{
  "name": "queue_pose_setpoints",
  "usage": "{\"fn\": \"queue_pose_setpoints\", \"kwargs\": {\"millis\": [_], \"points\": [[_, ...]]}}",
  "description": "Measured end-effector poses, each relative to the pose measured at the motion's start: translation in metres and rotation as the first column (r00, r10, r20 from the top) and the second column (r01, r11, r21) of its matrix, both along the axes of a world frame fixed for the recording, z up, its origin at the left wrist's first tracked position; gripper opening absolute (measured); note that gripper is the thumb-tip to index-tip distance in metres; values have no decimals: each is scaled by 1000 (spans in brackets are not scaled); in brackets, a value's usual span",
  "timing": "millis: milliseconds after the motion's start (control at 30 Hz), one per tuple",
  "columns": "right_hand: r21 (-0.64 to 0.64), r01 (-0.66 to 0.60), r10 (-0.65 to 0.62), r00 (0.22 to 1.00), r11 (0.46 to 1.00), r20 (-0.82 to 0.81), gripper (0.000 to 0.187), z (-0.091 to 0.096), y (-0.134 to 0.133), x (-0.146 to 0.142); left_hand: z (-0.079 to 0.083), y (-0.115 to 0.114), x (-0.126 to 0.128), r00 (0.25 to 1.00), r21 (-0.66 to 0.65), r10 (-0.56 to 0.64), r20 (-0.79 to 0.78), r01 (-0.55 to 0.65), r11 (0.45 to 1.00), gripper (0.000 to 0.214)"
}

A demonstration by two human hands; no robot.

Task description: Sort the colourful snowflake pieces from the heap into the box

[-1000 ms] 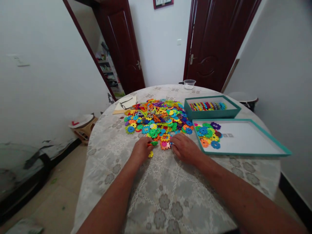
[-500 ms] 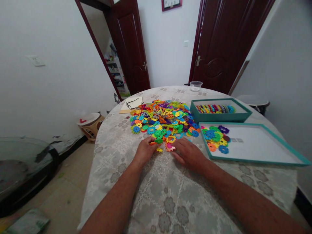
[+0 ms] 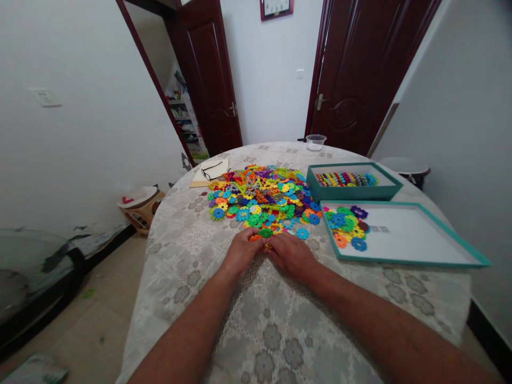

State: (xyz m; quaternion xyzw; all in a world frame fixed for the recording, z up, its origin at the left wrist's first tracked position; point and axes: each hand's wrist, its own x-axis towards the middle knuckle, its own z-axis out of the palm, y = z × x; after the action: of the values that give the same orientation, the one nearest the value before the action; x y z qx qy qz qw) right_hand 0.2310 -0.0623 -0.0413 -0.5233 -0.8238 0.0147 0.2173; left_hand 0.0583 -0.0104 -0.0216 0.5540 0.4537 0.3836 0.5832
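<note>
A big heap of coloured plastic snowflake discs (image 3: pixel 262 194) lies in the middle of a round table (image 3: pixel 280 320) under a lace cloth. My left hand (image 3: pixel 241 252) and my right hand (image 3: pixel 291 255) meet at the near edge of the heap, fingertips together. Between them sit a green disc (image 3: pixel 265 233) and an orange one (image 3: pixel 254 238), pinched by the fingers of both hands. A blue disc (image 3: pixel 303 233) lies loose just beyond my right hand.
A teal box (image 3: pixel 352 181) holds a row of joined discs. Its shallow lid (image 3: pixel 404 234) holds several loose discs at its left end. Glasses on a notebook (image 3: pixel 210 172) lie far left, a clear plastic cup (image 3: pixel 316 141) at the far edge. Dark doors stand behind.
My right hand has moved left to meet my left hand, and both now pinch the green and orange discs. The orange-pink disc that lay before my right hand is gone from there.
</note>
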Motion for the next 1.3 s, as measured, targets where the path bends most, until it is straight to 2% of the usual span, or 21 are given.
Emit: {"fn": "queue_pose_setpoints", "kwargs": {"millis": [100, 167, 300, 367, 433, 500, 600, 667, 767, 867, 933, 1000, 1133, 1300], "points": [[43, -8, 11, 997, 999, -73, 9, 3, -3, 3, 2, 1, -4, 998, 53, 23, -52, -20, 998, 24], [83, -11, 28, 976, 996, -217, 7, 8, -7, 5, 6, 0, -7, 993, 79, 20, -115, -11, 997, 24], [125, 23, 45, 852, 992, -521, 9, 18, -10, 10, 8, -4, -9, 978, 49, -129, -166, 139, 989, 30], [49, 31, 4, 816, 998, -579, 7, 20, -9, 13, 6, -7, -7, 959, 5, -246, -140, 249, 968, 32], [-77, 20, -62, 798, 997, -600, 4, 19, -8, 15, 3, -9, -5, 931, -40, -345, -119, 343, 939, 34], [-172, 18, -121, 781, 985, -612, 1, 17, -7, 17, 0, -10, -4, 911, -65, -400, -100, 396, 916, 38], [-193, 33, -150, 760, 981, -633, 4, 14, -7, 18, -1, -13, -3, 895, -82, -442, -51, 437, 895, 40], [-177, 31, -139, 756, 984, -640, 17, 13, -7, 18, -1, -15, -3, 889, -98, -457, 2, 455, 885, 37], [-116, 57, -120, 753, 992, -647, 29, 16, -8, 19, 1, -16, -1, 909, -136, -382, 166, 405, 904, 28], [-87, 83, -120, 723, 993, -680, 25, 20, -10, 20, 2, -14, 0, 910, -190, -223, 349, 302, 934, 33], [-110, 48, -110, 720, 993, -685, 25, 20, -11, 18, 1, -13, 1, 892, -202, -160, 422, 265, 943, 37], [-96, -12, -55, 753, 995, -656, 25, 18, -10, 15, -2, -13, 2, 879, -202, -136, 457, 251, 947, 40], [24, -100, 96, 809, 995, -579, 30, 10, -6, 5, -5, -14, 5, 870, -177, -139, 473, 248, 953, 47], [82, -148, 169, 837, 986, -521, 32, 6, -5, 2, 3, -16, 7, 866, -187, -125, 485, 242, 952, 50]]}}
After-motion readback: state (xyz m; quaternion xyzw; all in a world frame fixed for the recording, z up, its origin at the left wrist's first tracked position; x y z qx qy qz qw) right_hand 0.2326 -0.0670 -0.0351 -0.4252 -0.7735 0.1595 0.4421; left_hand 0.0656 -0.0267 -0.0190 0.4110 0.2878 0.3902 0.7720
